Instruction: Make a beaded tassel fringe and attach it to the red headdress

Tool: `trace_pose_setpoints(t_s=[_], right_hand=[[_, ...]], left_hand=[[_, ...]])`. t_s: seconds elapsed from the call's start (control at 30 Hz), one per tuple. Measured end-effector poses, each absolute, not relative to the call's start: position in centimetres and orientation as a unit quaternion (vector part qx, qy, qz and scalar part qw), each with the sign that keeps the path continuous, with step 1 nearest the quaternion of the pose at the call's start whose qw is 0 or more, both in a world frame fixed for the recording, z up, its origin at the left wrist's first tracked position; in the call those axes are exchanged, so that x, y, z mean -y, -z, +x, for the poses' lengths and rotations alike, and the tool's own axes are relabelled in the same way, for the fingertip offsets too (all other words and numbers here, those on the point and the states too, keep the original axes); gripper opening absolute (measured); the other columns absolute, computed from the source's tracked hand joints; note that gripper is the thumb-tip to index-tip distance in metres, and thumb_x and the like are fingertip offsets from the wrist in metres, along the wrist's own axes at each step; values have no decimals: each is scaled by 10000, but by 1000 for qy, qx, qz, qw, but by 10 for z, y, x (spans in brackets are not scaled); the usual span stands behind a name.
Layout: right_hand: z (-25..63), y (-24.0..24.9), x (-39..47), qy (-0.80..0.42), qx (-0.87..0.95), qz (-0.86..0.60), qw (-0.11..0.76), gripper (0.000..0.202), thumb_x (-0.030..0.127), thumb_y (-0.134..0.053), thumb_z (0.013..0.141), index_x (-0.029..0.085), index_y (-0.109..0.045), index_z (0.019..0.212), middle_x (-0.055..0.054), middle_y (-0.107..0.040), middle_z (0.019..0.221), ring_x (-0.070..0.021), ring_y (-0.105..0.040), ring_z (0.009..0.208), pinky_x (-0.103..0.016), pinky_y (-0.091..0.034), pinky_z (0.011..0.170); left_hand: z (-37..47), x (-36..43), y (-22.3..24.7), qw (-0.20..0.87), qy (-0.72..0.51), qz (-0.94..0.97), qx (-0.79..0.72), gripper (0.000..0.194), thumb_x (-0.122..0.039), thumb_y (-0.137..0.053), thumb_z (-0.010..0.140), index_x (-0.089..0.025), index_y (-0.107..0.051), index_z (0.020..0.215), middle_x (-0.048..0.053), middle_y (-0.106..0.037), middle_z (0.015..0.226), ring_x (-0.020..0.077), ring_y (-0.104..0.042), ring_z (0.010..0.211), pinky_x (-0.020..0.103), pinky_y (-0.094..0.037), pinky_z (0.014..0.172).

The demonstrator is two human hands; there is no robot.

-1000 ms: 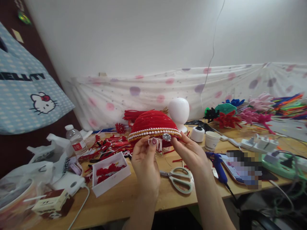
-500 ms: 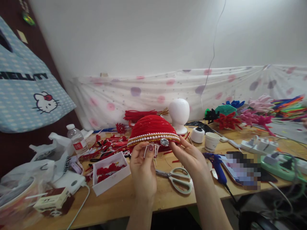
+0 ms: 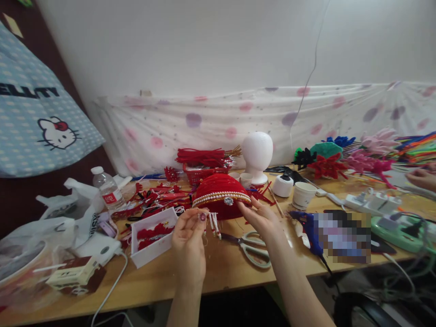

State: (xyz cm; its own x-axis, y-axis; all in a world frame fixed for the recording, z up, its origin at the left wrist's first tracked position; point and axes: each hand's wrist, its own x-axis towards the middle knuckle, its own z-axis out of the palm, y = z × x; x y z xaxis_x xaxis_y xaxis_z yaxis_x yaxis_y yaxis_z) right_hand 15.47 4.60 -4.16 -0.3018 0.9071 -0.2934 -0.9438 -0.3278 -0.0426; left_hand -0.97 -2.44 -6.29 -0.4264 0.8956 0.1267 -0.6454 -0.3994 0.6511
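Note:
A red domed cap with rows of white beads and a silver ornament at its rim is held above the table. My right hand supports the cap's right edge, fingers under and along the rim. My left hand is pinched at the cap's lower left, on a bead tassel whose short white strands hang beside the fingertips. Scissors with pale handles lie on the table just below the cap. The cap's far side and underside are mostly hidden.
A white box with red pieces stands left of my left hand. Behind are a white foam head and a paper cup. A blue glue gun lies at right. Another person's hand shows at the right edge.
The cap has moved down and tilted. My left hand has shifted left and down, away from the cap's front, with the tassel strands now spread out. Another person's hand shows more at the right.

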Motion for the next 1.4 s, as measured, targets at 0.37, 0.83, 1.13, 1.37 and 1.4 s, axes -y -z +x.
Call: trace_pose_setpoints(t_s=[0.37,0.83,1.13,1.37,1.4], right_hand=[[171,68,-92,-787,-49,-136,600,264,216,-366,1031,195,-628,1051,-15,-723,848,-155,-700,746,-314,-633,675],[156,50,-69,-767,-45,-166,618,345,300,-291,1075,172,-582,1210,-39,-737,889,-151,-719,873,-288,-641,747],[150,59,-42,-748,50,-245,614,277,288,-442,1034,153,-623,874,-48,-676,792,-127,-692,757,-229,-606,693],[125,78,9,-596,365,-330,634,182,229,-792,808,172,-626,758,59,-554,633,-73,-483,558,-159,-399,517],[122,77,12,-538,461,-351,612,211,305,-744,856,175,-614,751,52,-541,636,-83,-465,569,-178,-382,522]], left_hand=[[-32,-28,79,576,-740,176,-299,338,-58,-818,605,-163,-714,909,32,-768,822,111,-709,703,185,-555,628],[-33,-38,83,572,-749,143,-301,215,-17,-757,650,-148,-710,814,16,-761,777,85,-701,680,142,-546,634],[-34,-42,85,568,-751,177,-286,304,-82,-839,549,-160,-708,812,0,-760,775,93,-693,692,174,-532,641],[-24,-10,80,550,-753,197,-304,357,-153,-913,512,-151,-695,795,8,-766,770,109,-702,715,195,-533,701],[-22,-4,79,544,-751,207,-311,364,-167,-919,523,-154,-692,808,15,-771,781,115,-708,717,195,-534,695]])
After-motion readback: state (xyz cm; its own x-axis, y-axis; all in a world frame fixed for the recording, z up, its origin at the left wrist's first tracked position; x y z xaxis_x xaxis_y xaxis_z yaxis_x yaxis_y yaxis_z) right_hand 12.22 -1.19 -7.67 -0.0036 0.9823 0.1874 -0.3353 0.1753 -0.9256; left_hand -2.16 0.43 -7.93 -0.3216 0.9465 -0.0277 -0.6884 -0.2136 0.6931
